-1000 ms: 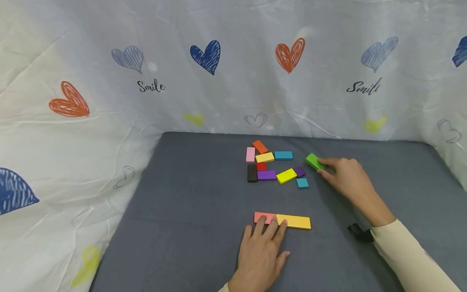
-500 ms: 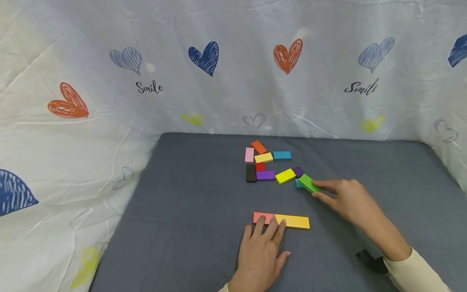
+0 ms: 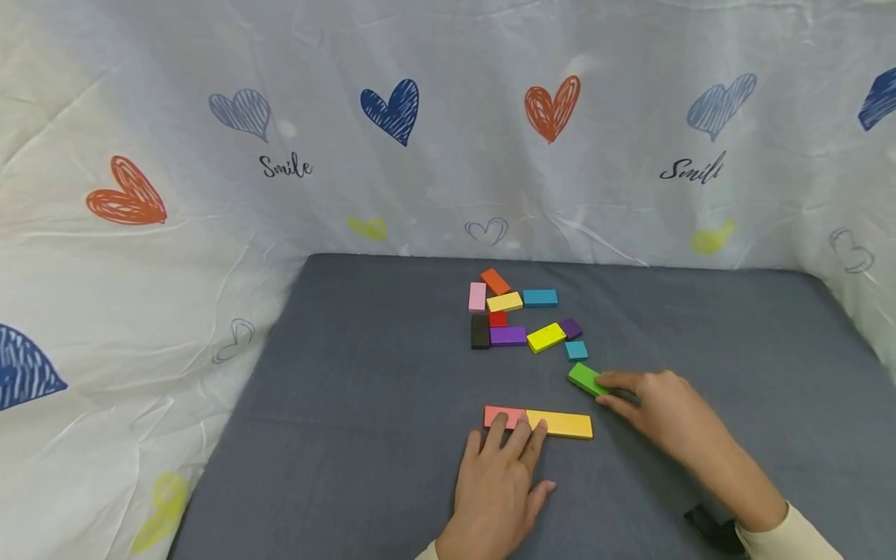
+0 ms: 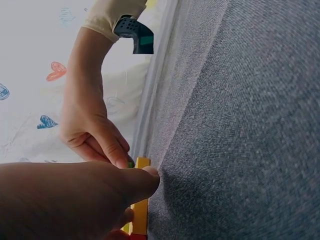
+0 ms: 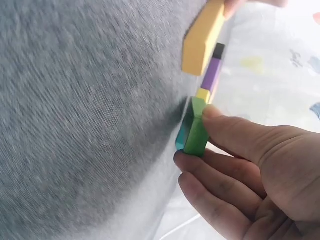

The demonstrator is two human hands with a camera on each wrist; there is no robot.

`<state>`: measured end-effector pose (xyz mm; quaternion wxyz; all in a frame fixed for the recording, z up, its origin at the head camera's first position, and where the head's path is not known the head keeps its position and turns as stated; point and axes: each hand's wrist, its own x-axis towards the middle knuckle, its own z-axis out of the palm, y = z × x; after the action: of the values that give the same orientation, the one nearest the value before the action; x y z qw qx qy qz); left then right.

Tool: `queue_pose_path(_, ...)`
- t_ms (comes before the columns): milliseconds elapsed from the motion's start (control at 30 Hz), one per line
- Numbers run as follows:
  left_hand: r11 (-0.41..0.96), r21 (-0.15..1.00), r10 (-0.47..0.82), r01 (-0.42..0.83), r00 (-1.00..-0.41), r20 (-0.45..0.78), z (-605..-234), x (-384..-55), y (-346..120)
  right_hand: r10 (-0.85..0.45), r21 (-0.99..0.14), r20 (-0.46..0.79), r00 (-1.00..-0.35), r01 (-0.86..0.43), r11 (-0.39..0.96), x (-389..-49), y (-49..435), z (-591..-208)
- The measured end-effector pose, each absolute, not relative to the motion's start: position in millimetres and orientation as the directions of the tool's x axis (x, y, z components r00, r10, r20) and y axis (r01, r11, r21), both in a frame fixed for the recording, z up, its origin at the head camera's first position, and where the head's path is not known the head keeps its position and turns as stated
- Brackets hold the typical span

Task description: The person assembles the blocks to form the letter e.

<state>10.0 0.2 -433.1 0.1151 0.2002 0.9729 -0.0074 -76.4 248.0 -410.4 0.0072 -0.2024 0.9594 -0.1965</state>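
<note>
Right hand [image 3: 668,411]: right of centre in the head view, thumb and fingers pinching the green block by its right end, the left end sticking out free
Left hand [image 3: 495,484]: bottom middle, fingers straight and slightly spread, tips resting on the pink block [image 3: 492,415] and the left end of the yellow block [image 3: 570,425]; nothing gripped
Green block [image 3: 582,378]: right of centre, between the small teal block [image 3: 576,351] above it and the yellow one below, apart from both, slanting down to the right; can't tell if it's off the grey cloth [image 3: 350,404]
Pink and yellow pair: end to end, just below centre
Grip: looks right to me, an end hold leaves the leading end free; I'd squeeze no harder, a slick face could skid
Angle: my call, take the slant out with a small wrist turn, long edge parallel to the yellow, before any contact
Left fingertips: light, straight-down pressure; a sideways shove could open the seam
Risk: likeliest is a green corner clipping the yellow's right end, so go slow near it
</note>
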Motion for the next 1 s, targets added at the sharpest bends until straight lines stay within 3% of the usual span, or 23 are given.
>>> queue_pose_path(1000,0.917,0.01,0.393,0.399,-0.9,-0.186,-438,12,0,-0.403,-0.38,0.068,-0.913,-0.397,0.835,-67,236,-422)
